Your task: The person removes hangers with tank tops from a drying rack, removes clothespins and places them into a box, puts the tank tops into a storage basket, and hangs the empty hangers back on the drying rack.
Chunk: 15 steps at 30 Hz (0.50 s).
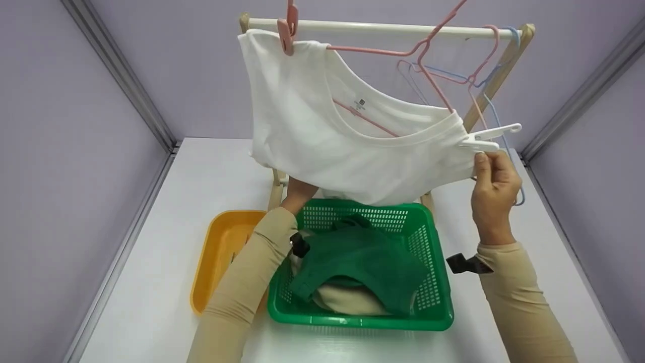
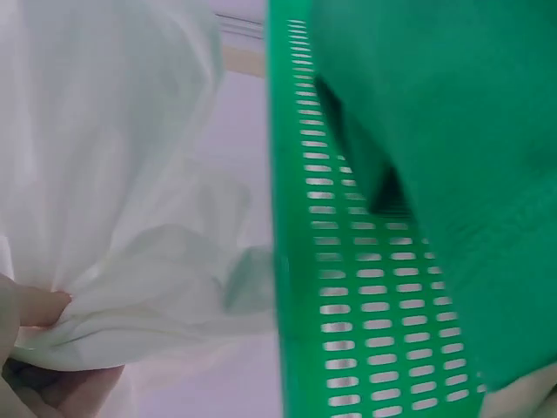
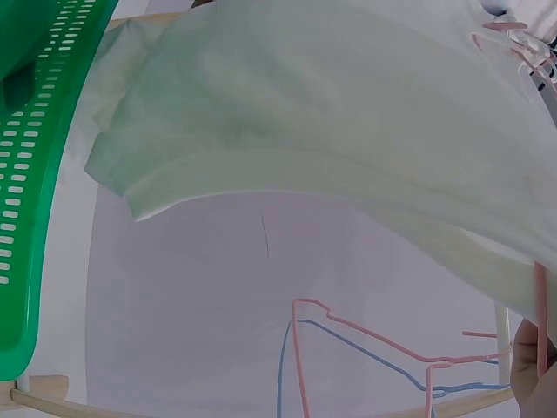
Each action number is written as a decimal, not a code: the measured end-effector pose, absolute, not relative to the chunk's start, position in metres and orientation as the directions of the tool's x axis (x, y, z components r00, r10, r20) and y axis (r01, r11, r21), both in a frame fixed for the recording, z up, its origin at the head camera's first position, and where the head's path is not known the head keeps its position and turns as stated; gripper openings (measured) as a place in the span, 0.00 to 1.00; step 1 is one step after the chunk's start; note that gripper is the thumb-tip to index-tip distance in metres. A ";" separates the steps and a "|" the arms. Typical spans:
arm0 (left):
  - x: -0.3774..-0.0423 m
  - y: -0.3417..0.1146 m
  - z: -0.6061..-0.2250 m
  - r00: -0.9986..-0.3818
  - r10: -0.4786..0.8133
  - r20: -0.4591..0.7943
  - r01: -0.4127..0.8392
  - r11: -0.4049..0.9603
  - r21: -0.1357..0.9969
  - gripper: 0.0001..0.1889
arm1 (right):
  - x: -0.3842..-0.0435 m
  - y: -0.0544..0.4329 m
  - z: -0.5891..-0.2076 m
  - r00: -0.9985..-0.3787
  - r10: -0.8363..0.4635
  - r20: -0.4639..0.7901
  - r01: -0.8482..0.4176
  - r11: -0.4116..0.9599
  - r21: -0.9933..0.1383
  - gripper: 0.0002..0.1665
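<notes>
A white sleeveless top (image 1: 302,111) hangs tilted on a pink hanger (image 1: 373,50), its right shoulder lower than its left. A pink clothespin (image 1: 287,35) clips the left shoulder and a white clothespin (image 1: 486,141) the right one. My right hand (image 1: 496,186) pinches the garment's edge just below the white clothespin, thumb in front. The left hand (image 1: 301,190) is mostly hidden behind the top in the head view. In the left wrist view, its thumb (image 2: 39,306) and fingers pinch a gathered fold of the white fabric.
A green basket (image 1: 360,321) holding green and beige clothes stands below the top. To its left sits a yellow tray (image 1: 201,282), partly behind my left sleeve. Spare pink and blue hangers (image 1: 496,108) hang at the right end of the rack's white rail (image 1: 352,26).
</notes>
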State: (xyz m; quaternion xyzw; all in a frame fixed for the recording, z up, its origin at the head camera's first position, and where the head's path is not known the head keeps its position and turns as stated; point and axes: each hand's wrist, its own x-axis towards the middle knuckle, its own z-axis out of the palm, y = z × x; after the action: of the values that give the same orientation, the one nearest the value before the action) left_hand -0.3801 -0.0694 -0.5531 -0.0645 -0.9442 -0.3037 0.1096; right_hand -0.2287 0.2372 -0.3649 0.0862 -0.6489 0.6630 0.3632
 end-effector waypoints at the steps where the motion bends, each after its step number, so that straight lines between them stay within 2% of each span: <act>1: -0.404 -0.073 -0.585 -0.959 0.076 0.272 0.209 0.839 0.502 0.27 | -0.229 0.238 -0.365 -0.720 0.371 0.587 -0.594 0.109 -0.797 0.11; 3: -0.454 -0.079 -0.653 -0.938 0.088 0.337 0.229 0.884 0.408 0.29 | -0.229 0.238 -0.365 -0.719 0.376 0.585 -0.596 0.100 -0.797 0.11; 4: -0.478 -0.083 -0.683 -0.934 0.080 0.347 0.222 0.894 0.389 0.26 | -0.229 0.239 -0.365 -0.715 0.380 0.587 -0.599 0.100 -0.795 0.10; 10: -0.497 -0.089 -0.705 -0.914 0.062 0.401 0.237 0.884 0.402 0.24 | -0.231 0.240 -0.365 -0.709 0.411 0.573 -0.605 0.062 -0.794 0.11; 15: -0.511 -0.091 -0.714 -0.902 0.050 0.429 0.272 0.836 0.476 0.26 | -0.233 0.241 -0.366 -0.702 0.441 0.560 -0.603 0.052 -0.796 0.12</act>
State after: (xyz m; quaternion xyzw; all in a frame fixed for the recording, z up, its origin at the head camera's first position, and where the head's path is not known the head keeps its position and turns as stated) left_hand -0.5105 -0.0906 -0.7144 -0.0859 -0.9362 -0.2729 0.2041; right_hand -0.2330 0.2413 -0.3655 0.0654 -0.6173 0.6854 0.3807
